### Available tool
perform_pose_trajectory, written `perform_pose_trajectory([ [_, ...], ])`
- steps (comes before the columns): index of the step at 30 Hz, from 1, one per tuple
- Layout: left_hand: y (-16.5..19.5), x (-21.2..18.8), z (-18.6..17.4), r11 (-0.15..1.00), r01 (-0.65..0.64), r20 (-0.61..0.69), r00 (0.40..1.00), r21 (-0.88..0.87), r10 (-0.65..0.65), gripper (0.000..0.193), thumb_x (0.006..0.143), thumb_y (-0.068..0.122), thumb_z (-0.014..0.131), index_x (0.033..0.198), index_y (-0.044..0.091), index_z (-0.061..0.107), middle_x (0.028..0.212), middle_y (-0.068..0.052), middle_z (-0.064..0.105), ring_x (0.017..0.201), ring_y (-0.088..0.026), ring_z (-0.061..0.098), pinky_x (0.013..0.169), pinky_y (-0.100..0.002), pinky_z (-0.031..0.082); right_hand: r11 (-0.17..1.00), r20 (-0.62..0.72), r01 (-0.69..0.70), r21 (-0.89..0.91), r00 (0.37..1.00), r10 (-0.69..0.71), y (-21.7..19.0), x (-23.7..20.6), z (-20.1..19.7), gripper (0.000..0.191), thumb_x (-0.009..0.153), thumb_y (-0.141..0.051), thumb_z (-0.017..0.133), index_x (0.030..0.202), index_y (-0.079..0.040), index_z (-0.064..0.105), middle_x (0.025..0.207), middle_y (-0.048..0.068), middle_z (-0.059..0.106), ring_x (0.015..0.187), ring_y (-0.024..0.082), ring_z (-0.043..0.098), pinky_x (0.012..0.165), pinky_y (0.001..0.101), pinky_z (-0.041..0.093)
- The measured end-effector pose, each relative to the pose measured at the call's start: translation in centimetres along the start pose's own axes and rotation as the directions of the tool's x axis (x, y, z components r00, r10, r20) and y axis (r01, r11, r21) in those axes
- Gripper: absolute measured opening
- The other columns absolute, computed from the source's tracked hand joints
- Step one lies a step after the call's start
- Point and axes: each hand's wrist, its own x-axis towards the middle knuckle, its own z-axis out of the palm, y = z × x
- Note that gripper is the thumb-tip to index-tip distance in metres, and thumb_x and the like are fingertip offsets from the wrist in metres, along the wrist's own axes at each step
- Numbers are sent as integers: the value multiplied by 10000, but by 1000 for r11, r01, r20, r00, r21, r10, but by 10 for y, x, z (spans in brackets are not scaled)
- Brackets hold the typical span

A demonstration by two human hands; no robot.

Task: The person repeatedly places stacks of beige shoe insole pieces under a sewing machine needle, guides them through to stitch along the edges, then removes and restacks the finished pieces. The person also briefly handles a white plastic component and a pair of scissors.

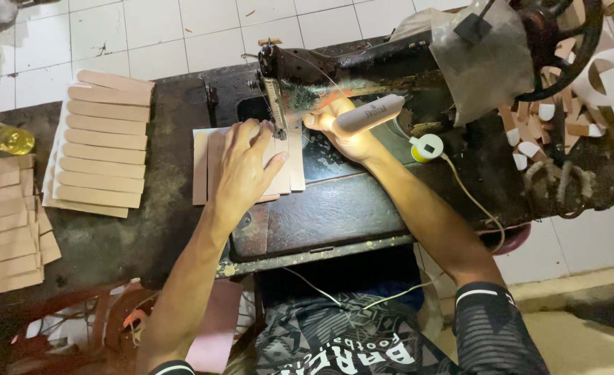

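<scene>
left hand (pixel 241 167) flat on tan strips (pixel 206 167); right hand (pixel 341 128) grips white lamp (pixel 369 114).

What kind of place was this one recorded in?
Probably a small stitching workshop, perhaps for leather or footwear parts. An old black sewing machine stands on a worn dark table, the left hand presses tan strips under its needle, and stacks of cut strips lie alongside.

Matt tan leather-like strips (pixel 248 163) under the left hand (pixel 241 170); worn, grimy black metal sewing machine (pixel 334 76); scuffed dark wooden table (pixel 147 229); crinkled clear plastic bag (pixel 484 59); glossy white floor tiles (pixel 161 35).
</scene>
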Motion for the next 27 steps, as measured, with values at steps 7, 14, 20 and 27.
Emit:
perform_pose_trajectory([
  [7, -30, 9, -28, 998, -52, 15, 999, -21, 52, 607, 915, 379, 785, 1314, -49, 622, 1253, -241, 619, 1168, -404, 563, 1011, -487, 459, 997, -79, 34, -63, 996, -39, 18, 3, -10, 231, 940, -135, 734, 1021, -52, 535, 941, -10, 499, 901, 107, 495, 798, 292, 428],
  [14, 0, 3, -59, 534, 658, 634, 727, -531, -265, 330, 925, 213, 694, 1202, 77, 581, 895, -93, 714, 688, -175, 675, 608, -356, 557, 972, -156, 63, -226, 983, -100, 10, 2, -2, 234, 894, -145, 708, 1049, -59, 556, 930, -15, 574, 887, 84, 532, 786, 276, 464],
  [20, 49, -30, -32, 460, 763, 706, 623, -454, -336, 312, 944, 234, 651, 1218, 119, 557, 700, -125, 660, 603, -204, 706, 527, -340, 581, 904, -120, -45, -425, 993, -7, 6, 3, -14, 277, 955, -177, 696, 767, 3, 603, 742, 40, 559, 710, 113, 469, 618, 340, 402],
  [27, 18, -4, -22, 970, 142, 8, 990, -196, -143, 478, 898, 276, 766, 1255, -15, 639, 1310, -205, 650, 1242, -366, 595, 1045, -482, 479, 795, -135, -74, -602, 991, -10, 2, 4, -20, 268, 949, -207, 679, 816, 24, 654, 778, 70, 626, 734, 136, 536, 665, 338, 439],
])
